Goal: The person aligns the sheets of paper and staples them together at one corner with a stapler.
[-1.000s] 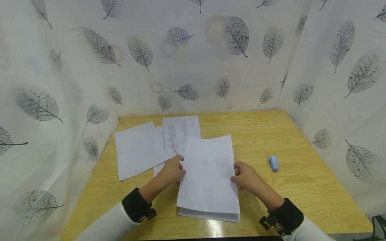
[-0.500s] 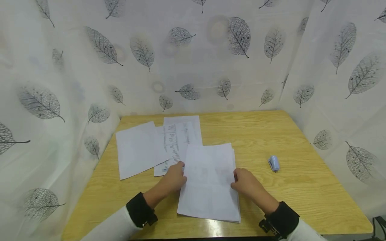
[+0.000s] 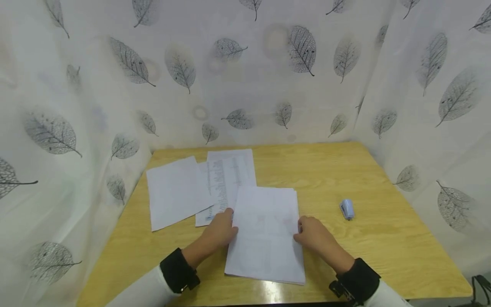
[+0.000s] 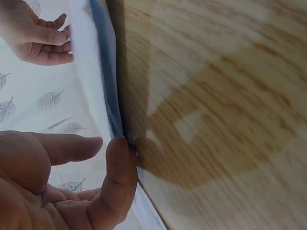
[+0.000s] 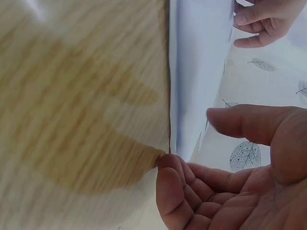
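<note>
A stack of white paper sheets (image 3: pixel 264 238) lies near the front of the table, its edges nearly lined up, with a sheet corner showing slightly at the upper right. My left hand (image 3: pixel 218 232) holds the stack's left edge, thumb over the top and fingers curled at the side. At the opposite edge, my right hand (image 3: pixel 313 236) holds the stack in the same way. In the left wrist view, the left fingertips (image 4: pixel 120 153) touch the sheet edges close to the wood. The right fingertips (image 5: pixel 170 167) meet the edge low down in the right wrist view.
Behind the stack to the left lie a blank sheet (image 3: pixel 176 192), a printed sheet (image 3: pixel 220 179) and another sheet (image 3: pixel 249 160), overlapping. A small light-blue stapler (image 3: pixel 347 209) stands to the right on the wooden table (image 3: pixel 383 256). A leaf-patterned curtain (image 3: pixel 245 85) surrounds the table.
The top sheets have come down and toward me, so the front edges that were apart now lie together. Both hands have slid slightly nearer along the sides.
</note>
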Demonstrator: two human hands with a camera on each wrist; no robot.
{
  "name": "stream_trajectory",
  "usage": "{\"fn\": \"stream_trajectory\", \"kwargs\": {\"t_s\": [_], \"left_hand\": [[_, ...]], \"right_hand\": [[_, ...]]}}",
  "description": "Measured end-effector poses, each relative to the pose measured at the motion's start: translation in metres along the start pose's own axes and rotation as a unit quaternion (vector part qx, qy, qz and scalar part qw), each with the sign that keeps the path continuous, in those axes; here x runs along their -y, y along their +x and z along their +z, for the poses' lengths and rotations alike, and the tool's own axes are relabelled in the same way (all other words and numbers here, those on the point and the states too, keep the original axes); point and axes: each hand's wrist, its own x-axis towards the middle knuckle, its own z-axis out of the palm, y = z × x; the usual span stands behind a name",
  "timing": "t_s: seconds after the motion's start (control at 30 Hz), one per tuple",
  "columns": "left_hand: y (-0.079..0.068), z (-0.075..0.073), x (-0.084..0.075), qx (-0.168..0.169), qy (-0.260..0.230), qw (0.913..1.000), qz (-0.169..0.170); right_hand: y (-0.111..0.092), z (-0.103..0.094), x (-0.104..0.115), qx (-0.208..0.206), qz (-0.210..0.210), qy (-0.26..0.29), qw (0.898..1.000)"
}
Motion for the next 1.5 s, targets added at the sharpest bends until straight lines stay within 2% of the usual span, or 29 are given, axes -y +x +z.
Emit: {"fn": "stream_trajectory", "kwargs": {"t_s": [0.27,0.63,0.87,1.0,1.23,1.5], "left_hand": [[-0.007,-0.004,-0.002,-0.001,0.006,1.0000,-0.005],[-0.006,0.001,-0.011,0.035,-0.032,0.9988,0.007],[-0.001,0.010,-0.019,0.055,-0.048,0.9972,0.017],[0.001,0.015,-0.027,0.058,-0.038,0.9972,0.029],[0.008,0.022,-0.040,0.062,-0.018,0.9977,0.020],[0.015,0.027,-0.047,0.068,0.002,0.9973,0.026]], "right_hand": [[0.000,-0.001,-0.003,-0.013,0.014,0.034,0.999],[0.008,-0.006,-0.013,-0.009,0.026,0.066,0.997],[0.010,-0.013,-0.021,-0.010,0.036,0.054,0.998],[0.013,-0.017,-0.026,-0.009,0.045,0.037,0.998],[0.018,-0.023,-0.034,-0.010,0.048,0.010,0.999],[0.020,-0.028,-0.035,-0.009,0.064,-0.017,0.998]]}}
